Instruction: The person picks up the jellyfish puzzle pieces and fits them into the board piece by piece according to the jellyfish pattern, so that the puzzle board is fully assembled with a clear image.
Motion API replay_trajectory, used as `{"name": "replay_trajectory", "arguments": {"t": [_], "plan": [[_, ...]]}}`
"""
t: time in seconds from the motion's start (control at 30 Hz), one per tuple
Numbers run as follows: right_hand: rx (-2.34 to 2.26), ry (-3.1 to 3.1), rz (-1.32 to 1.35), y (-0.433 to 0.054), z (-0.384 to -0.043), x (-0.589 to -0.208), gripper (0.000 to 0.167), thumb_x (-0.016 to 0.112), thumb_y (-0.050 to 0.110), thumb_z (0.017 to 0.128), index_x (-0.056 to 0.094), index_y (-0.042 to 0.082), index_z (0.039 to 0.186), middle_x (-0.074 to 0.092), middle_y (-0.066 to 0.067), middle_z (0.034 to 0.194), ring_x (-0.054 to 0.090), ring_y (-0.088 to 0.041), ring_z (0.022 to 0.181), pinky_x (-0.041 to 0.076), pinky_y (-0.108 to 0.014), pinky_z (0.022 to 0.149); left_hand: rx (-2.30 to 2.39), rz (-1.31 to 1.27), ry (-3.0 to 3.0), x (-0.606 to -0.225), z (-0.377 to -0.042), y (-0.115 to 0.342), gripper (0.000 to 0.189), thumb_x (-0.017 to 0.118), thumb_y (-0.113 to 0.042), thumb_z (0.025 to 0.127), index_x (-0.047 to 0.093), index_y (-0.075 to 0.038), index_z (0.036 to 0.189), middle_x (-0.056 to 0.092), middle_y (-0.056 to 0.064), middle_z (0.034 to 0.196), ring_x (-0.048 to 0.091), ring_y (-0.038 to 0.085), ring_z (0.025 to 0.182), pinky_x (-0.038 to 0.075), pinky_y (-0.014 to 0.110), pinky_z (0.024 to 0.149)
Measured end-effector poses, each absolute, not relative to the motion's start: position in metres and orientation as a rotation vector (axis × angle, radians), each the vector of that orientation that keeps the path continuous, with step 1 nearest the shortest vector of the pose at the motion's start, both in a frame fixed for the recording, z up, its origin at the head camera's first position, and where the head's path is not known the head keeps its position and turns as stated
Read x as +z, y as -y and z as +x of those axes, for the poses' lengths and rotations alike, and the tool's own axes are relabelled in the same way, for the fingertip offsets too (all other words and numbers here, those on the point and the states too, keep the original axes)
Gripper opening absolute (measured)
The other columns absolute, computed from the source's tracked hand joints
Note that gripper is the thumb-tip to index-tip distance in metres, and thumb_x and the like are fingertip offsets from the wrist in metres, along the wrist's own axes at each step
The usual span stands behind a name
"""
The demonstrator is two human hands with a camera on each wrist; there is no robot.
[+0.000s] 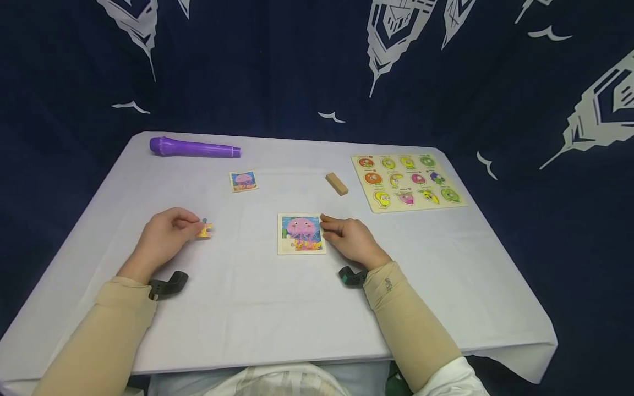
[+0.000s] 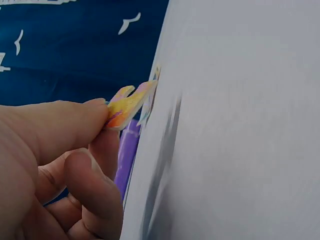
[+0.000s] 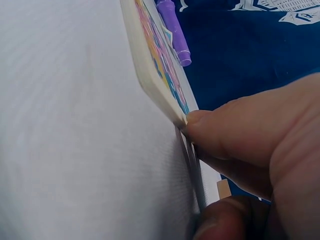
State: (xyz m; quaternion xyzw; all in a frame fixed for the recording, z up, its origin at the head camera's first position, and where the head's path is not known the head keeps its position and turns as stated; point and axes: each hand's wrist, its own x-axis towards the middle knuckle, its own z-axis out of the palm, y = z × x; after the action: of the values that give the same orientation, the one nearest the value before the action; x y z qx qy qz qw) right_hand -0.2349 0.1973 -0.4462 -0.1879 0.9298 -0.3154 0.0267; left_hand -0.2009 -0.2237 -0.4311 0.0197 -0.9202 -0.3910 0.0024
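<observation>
Between thumb and fingertips, my left hand (image 1: 168,236) pinches a small jigsaw piece (image 2: 125,107), yellow and orange with a knobbed edge. It is held at the left of the white table. My right hand (image 1: 350,237) grips the right edge of a square jigsaw puzzle (image 1: 301,226), its thumb (image 3: 205,127) on the pale rim. The puzzle shows a pink jellyfish on blue. At its lower left corner, bare pale backing shows. Behind it to the left lies a small card (image 1: 243,181) with a similar jellyfish picture.
A purple toy microphone (image 1: 195,148) lies along the table's back left. Toward the back right are a small wooden block (image 1: 337,184) and a pale fruit-picture board (image 1: 408,183). A dark blue patterned curtain (image 1: 277,71) hangs behind the white tablecloth (image 1: 238,308).
</observation>
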Motion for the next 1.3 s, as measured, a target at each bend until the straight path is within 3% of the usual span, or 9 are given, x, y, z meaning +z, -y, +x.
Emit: {"name": "replay_trajectory", "arguments": {"t": [0.4, 1.3], "plan": [[-0.979, -2.865, -0.579, -0.1975, -0.2345, -0.4464, 0.034, 0.068, 0.02, 0.1, 0.07, 0.011, 0.133, 0.059, 0.004, 0.147, 0.054, -0.022, 0.138, 0.042, -0.044, 0.115, -1.147, 0.019, 2.891, -0.4358, -0.2006, 0.218, 0.024, 0.065, -0.025, 0.1, 0.07, -0.006, 0.114, 0.072, 0.016, 0.106, 0.063, 0.027, 0.091, 0.047, 0.033, 0.073], [-0.973, -2.869, -0.606, -0.1963, -0.233, -0.4439, 0.035, 0.071, 0.02, 0.098, 0.071, 0.009, 0.131, 0.06, 0.001, 0.145, 0.056, -0.023, 0.137, 0.043, -0.044, 0.114, -1.22, -0.018, 2.885, -0.4367, -0.2006, 0.2137, 0.028, 0.065, -0.032, 0.101, 0.07, -0.006, 0.113, 0.071, 0.013, 0.102, 0.058, 0.024, 0.085, 0.047, 0.031, 0.069]]}}
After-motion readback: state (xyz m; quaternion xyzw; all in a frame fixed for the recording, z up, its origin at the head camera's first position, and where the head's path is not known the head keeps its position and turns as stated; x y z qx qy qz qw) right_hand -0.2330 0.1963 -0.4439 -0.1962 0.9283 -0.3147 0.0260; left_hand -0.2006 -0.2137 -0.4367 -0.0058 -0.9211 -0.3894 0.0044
